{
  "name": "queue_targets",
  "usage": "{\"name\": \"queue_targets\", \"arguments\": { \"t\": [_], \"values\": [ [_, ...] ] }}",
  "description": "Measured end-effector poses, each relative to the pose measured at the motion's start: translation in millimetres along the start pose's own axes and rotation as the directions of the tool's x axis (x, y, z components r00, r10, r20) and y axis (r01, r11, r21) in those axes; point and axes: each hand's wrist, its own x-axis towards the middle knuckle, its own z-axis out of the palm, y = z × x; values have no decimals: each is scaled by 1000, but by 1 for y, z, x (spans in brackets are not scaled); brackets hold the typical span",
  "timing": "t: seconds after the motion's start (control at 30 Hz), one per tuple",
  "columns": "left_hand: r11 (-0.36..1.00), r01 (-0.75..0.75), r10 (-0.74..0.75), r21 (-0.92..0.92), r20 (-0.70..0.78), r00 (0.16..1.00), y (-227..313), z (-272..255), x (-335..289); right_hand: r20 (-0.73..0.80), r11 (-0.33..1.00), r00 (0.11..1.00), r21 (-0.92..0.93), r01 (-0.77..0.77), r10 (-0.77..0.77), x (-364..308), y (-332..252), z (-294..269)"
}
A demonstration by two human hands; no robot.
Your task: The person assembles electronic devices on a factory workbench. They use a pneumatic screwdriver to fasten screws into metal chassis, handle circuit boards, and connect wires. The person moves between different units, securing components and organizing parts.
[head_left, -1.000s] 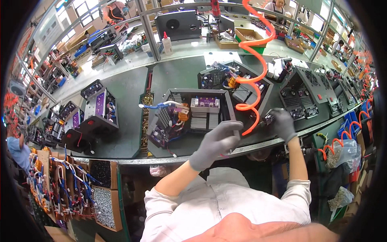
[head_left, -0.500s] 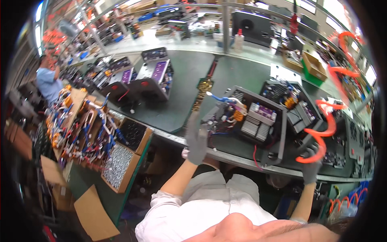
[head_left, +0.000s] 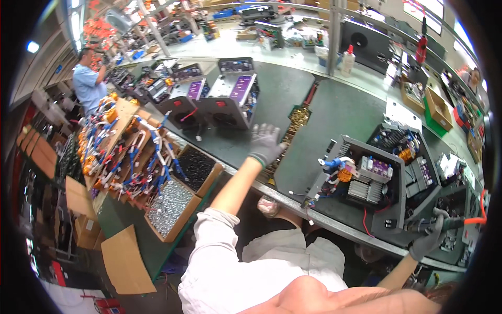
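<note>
My left hand, in a grey glove, reaches over the bench with its fingers spread and nothing in them. It is beside a strip of gold-coloured small metal pieces lying along a slot in the bench. At the right, my gloved right hand is closed around a dark tube-shaped air tool with an orange hose at its end; the tool's tip is hard to make out. Between my hands stands an open grey housing with a finned metal heat sink, an orange coil and blue-and-white cables.
A second open housing stands behind it. Two upright units with purple boards are at the far left. Boxes of silver screws and black screws adjoin a rack of cable harnesses. A person in blue stands beyond.
My left hand has moved from the bench edge out over the bench, spreading its fingers. The view has turned left. The orange coils no longer cross my right hand, which now shows on the tool.
</note>
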Motion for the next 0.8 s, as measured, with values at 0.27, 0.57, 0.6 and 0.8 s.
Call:
{"name": "queue_targets", "arguments": {
  "t": [0.27,0.57,0.6,0.8],
  "values": [
    [998,-50,49,-38,-37,998,-25,14,11,-49,998,997,-9,66,-66,-10,-3,19],
    [1000,14,-14,15,-33,999,-78,14,24,-142,994,988,83,78,-66,-8,-1,11],
    [999,29,-27,34,-64,998,-81,14,24,-162,995,985,76,67,-54,-6,1,8],
    [971,-233,227,-58,-102,969,-36,10,2,-205,987,978,142,72,-42,-3,6,5]
  ]
}}
